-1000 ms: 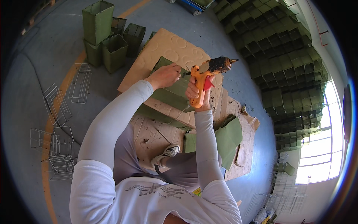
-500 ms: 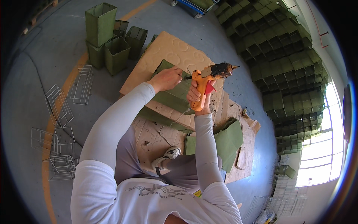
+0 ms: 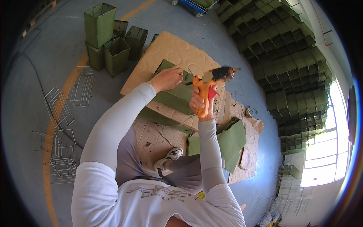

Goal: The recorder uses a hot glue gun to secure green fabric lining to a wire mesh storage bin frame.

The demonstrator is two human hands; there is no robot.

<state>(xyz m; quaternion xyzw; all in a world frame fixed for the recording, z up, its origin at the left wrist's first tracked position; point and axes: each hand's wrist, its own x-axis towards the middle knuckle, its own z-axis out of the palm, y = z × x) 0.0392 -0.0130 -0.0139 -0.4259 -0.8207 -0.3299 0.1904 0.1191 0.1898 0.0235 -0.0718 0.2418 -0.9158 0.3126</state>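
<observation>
My right hand (image 3: 197,100) is wrapped round the handle of an orange hot glue gun (image 3: 204,96). The gun has a red trigger and a blackened front end, smeared by motion, with its nozzle toward the right. Just left of the gun, my left hand (image 3: 168,78) is closed with fingertips pinched together; what they hold, if anything, is too small to make out. Below both hands a folded green fabric piece (image 3: 172,99) rests on a tan board (image 3: 137,77) with embossed rings. A thin pale cord (image 3: 185,121) hangs below the gun.
More green fabric (image 3: 232,140) lies on cardboard (image 3: 250,162) to the right. Open green bins (image 3: 100,28) stand at the far left, wire frames (image 3: 62,151) on the floor nearer. A tall stack of green bins (image 3: 291,75) lines the right wall. A blue cart (image 3: 193,8) shows at the top.
The glue gun in my right hand has dropped slightly and shifted a little left, its front end now blurred. My left hand has barely moved and stays closed.
</observation>
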